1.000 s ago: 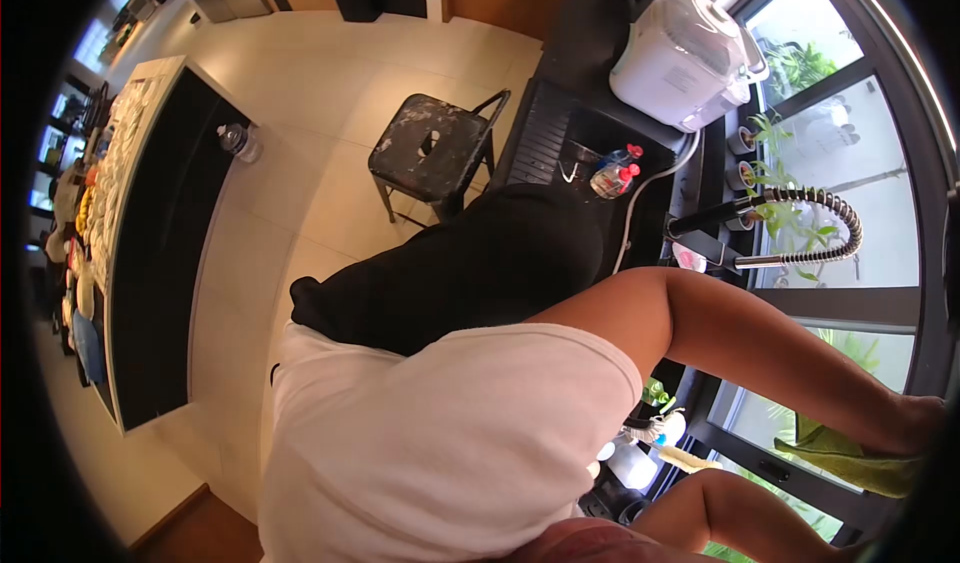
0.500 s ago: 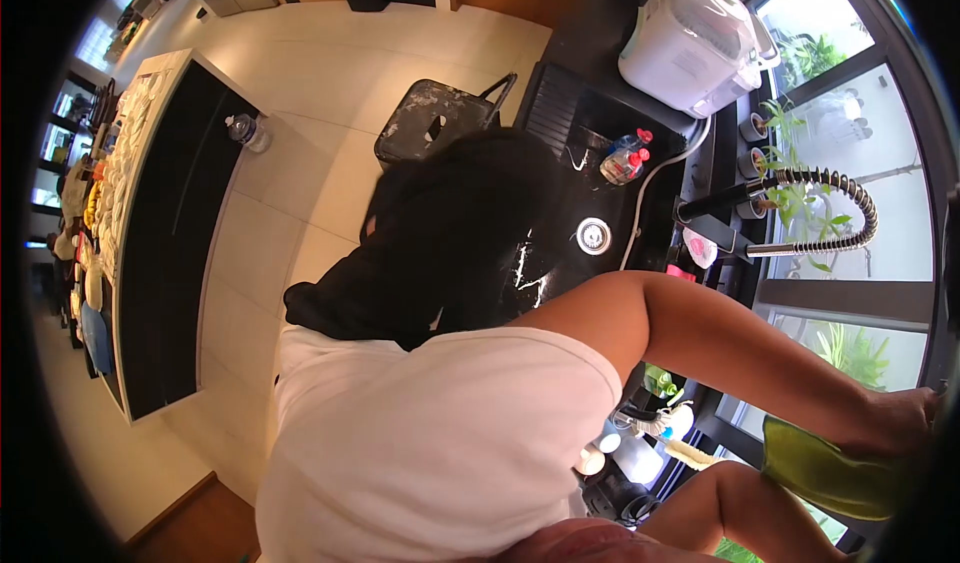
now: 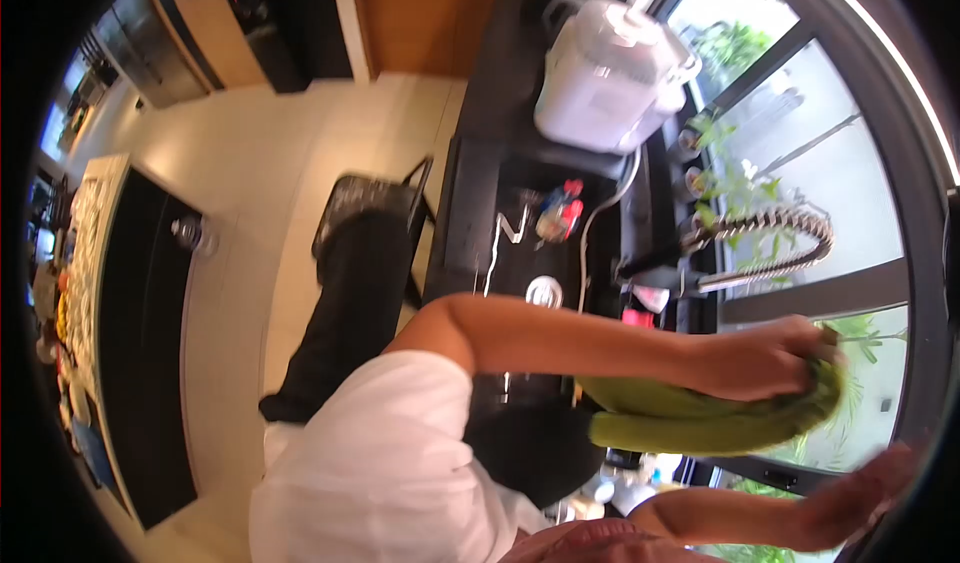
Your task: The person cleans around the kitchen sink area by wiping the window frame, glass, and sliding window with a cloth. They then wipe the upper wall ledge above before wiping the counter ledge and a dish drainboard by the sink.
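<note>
My left hand (image 3: 765, 358) is closed around the upper end of a green cloth (image 3: 700, 418), which hangs in folds beneath my forearm, in front of the window (image 3: 850, 233). My right hand (image 3: 865, 498) is raised by the lower window pane, apart from the cloth. Motion blurs its fingers, so whether they are spread or closed is unclear. A spring-neck faucet (image 3: 770, 233) stands beyond my left forearm. The dark sink (image 3: 500, 273) lies beside that arm, with bottles with red caps (image 3: 560, 213) inside it.
A white appliance (image 3: 605, 83) sits on the dark counter (image 3: 495, 73) past the sink. Potted plants (image 3: 735, 188) line the window. One trousered leg (image 3: 350, 293) reaches a worn stool (image 3: 365, 198). A plastic bottle (image 3: 190, 233) stands on the floor by the island (image 3: 130, 353).
My left hand has drawn back from the far edge of the view, bringing the green cloth with it. My right hand has come into sight at the lower right. The view has shifted.
</note>
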Tool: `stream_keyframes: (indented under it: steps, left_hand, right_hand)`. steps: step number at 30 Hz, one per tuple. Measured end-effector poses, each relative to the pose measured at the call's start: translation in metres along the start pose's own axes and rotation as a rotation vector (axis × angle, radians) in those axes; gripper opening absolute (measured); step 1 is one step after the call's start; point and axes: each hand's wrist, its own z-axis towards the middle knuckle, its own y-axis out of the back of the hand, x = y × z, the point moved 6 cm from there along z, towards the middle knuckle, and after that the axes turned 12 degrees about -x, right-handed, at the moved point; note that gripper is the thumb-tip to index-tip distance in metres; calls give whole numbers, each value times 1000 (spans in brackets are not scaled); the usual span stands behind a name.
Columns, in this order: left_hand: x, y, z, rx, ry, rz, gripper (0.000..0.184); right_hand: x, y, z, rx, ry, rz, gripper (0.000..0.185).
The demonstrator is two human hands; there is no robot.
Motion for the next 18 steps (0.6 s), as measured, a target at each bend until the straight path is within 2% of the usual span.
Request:
stream_keyframes:
  steps: [2,3,4,6,7,9,10,11,12,13,14,15,17,18]
  left_hand:
    - [2,36,-9,-60,179,-19,22]
    - [-10,51,-11,-57,199,98,28]
    - [-12,64,-16,-8,292,36,31]
    - [-25,87,-28,-121,385,-28,30]
    - [-35,102,-33,-172,360,87,28]
    - [-47,142,-47,-337,460,198,24]
    - [-50,166,-54,-455,476,224,24]
    - [-45,192,-63,-482,440,207,24]
    - [-50,207,-66,-508,403,192,25]
    - [-54,220,-75,-526,423,257,24]
    - [-55,231,-83,-562,451,180,28]
    - [-54,245,-93,-599,478,101,33]
    - [-44,275,-125,-594,556,-221,43]
    - [-47,278,-131,-587,577,-90,52]
  right_hand:
    - [-96,-88,-53,56,-175,-154,76]
    - [-135,-114,-69,77,-276,-211,90]
    - [-166,-135,-88,106,-393,-252,105]
    - [-210,-155,-123,100,-585,-217,114]
    - [-230,-155,-140,170,-696,-230,116]
    - [-260,-175,-157,167,-907,-191,105]
    - [-276,-179,-165,223,-953,-238,96]
    - [-293,-180,-174,279,-1006,-286,87]
    - [-309,-183,-176,429,-867,-467,79]
    - [-317,-190,-175,429,-806,-518,55]
    - [-328,-191,-175,497,-867,-588,48]
    - [-338,-191,-177,567,-930,-659,42]
    - [-353,-189,-181,537,-877,-667,36]
    - [-362,-190,-184,487,-851,-594,41]
